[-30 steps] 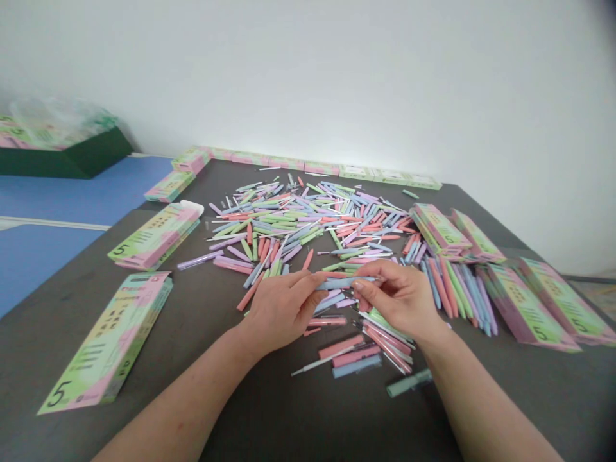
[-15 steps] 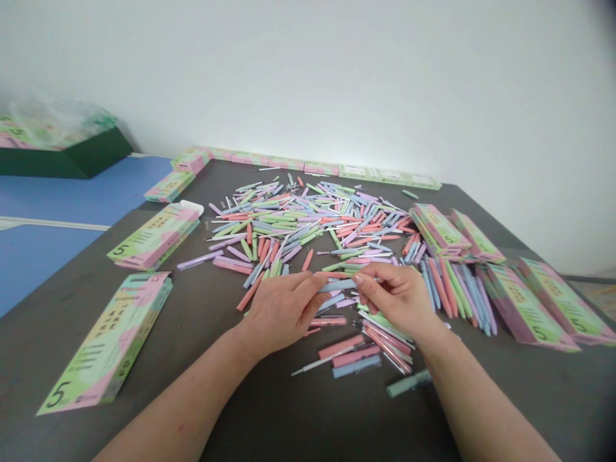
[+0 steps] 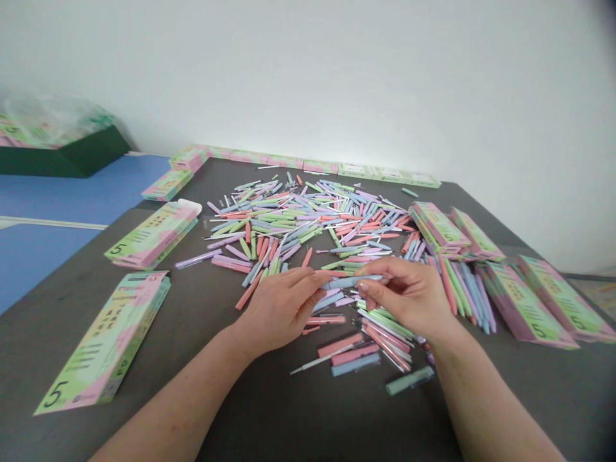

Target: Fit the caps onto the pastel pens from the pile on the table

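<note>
Right fingers (image 3: 373,289) pinch a blue pen (image 3: 349,282) lying crosswise, pointing at the left hand (image 3: 282,301)

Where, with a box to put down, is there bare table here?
Bare dark tabletop shows at the front left, between the long green-and-pink box and the left forearm. Another patch lies front right, between the right forearm and the box at the right edge. The middle is crowded: pastel sticks lie scattered around the left hand and right hand.

The pens (image 3: 289,221) are pink, green, purple and light blue, on a dark gray desk (image 3: 158,385). The boxes (image 3: 103,343) are green and pink, with a big black 5.
</note>
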The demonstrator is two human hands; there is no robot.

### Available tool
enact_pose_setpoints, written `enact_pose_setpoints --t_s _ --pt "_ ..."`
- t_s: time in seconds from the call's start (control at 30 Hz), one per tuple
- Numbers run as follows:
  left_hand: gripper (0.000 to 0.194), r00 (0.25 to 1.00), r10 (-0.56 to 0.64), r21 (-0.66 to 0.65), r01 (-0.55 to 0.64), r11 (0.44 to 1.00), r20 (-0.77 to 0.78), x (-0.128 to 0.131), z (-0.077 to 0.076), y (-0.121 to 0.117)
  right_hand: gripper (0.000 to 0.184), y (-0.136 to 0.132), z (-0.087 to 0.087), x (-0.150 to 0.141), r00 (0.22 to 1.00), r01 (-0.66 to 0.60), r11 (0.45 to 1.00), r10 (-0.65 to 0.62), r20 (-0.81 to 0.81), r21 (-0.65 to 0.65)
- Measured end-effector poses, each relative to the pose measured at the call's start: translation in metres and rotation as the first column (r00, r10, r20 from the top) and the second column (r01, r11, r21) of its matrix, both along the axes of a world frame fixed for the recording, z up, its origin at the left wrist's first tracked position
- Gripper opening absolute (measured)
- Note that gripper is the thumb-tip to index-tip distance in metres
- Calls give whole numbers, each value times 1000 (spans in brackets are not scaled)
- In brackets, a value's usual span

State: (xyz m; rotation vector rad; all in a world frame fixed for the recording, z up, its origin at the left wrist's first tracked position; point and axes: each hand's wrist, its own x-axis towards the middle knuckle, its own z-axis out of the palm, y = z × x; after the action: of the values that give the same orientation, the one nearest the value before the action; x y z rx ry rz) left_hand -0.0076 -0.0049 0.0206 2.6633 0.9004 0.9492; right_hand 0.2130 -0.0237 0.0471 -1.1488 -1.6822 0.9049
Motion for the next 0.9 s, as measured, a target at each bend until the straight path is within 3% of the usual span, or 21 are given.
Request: enact_pose_setpoints --t_s 0.4,0.9 --pt "28 1000 -8 -50 9 999 18 -1 -2 1 6 -4 -8 -3 1000 -15 995 14 8 98" --pt "28 1000 16 -28 -15 1000 18 1 -6 1 11 2 -13 -8 997 0 1000 2 -77 30"
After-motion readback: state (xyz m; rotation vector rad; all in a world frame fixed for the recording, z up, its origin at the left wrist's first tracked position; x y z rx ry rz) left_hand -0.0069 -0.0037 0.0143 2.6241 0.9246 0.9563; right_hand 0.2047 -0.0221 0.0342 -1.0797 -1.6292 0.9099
